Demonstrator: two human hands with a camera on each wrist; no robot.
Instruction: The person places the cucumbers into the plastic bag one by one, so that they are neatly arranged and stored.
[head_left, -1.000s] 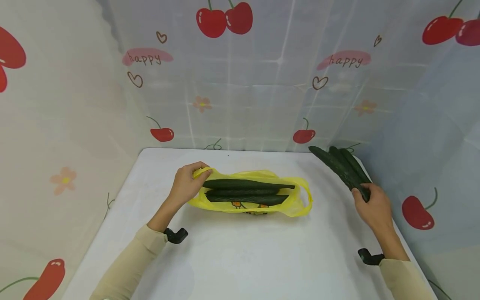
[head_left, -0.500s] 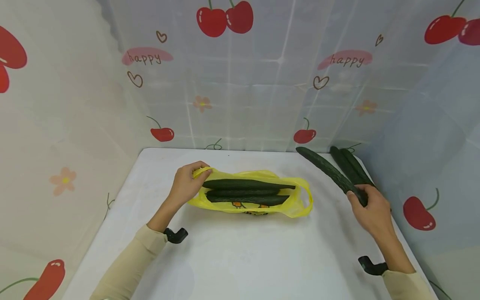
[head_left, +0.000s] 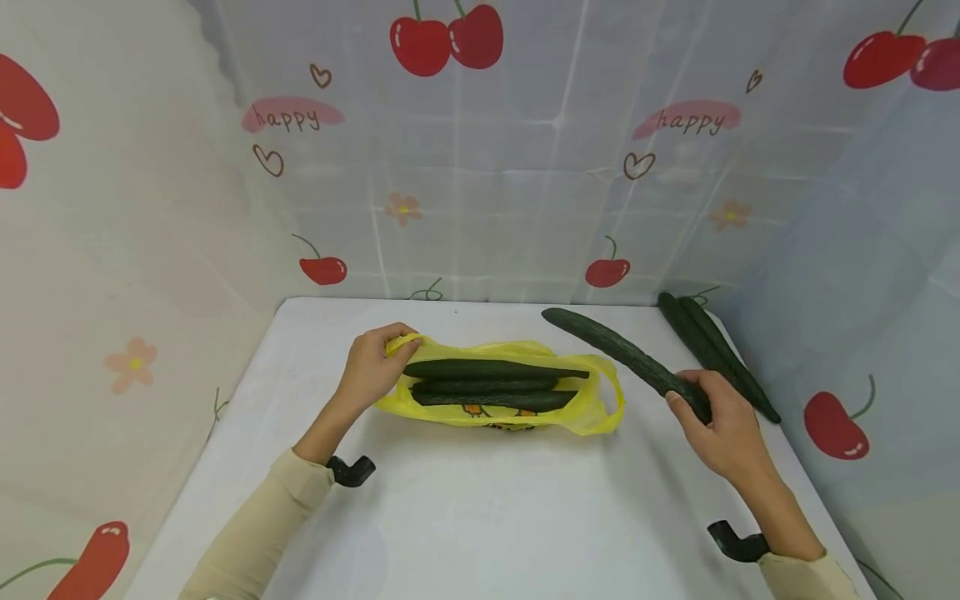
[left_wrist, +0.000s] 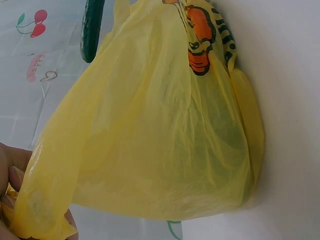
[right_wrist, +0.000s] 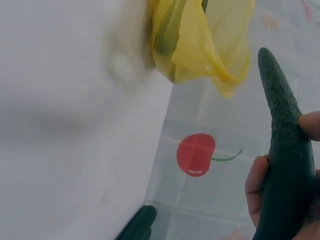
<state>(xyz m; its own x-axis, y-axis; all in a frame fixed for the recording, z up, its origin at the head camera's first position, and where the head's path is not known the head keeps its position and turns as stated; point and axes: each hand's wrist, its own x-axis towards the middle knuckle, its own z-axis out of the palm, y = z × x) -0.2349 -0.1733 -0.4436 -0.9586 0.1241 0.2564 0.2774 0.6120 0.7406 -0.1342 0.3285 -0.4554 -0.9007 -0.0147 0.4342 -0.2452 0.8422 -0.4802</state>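
Note:
A yellow plastic bag (head_left: 450,419) lies on the table with its mouth spread, and several dark green cucumbers (head_left: 495,368) rest inside it. My left hand (head_left: 369,367) pinches the bag's left handle; in the left wrist view its fingers (left_wrist: 16,177) are bunched on the yellow plastic (left_wrist: 125,150). My right hand (head_left: 723,425) grips one cucumber (head_left: 615,346) by its near end. That cucumber is raised and slants up and left, its far tip behind the bag's right end. The right wrist view shows the thumb and fingers round the cucumber (right_wrist: 285,150).
Two more cucumbers (head_left: 716,354) lie side by side along the table's right edge, just beyond my right hand. The white table (head_left: 480,517) meets curtains (head_left: 510,217) printed with cherries at the back and both sides.
My right hand has drawn one cucumber away from the two at the right edge and carried it left towards the bag. The left hand and bag have stayed in place.

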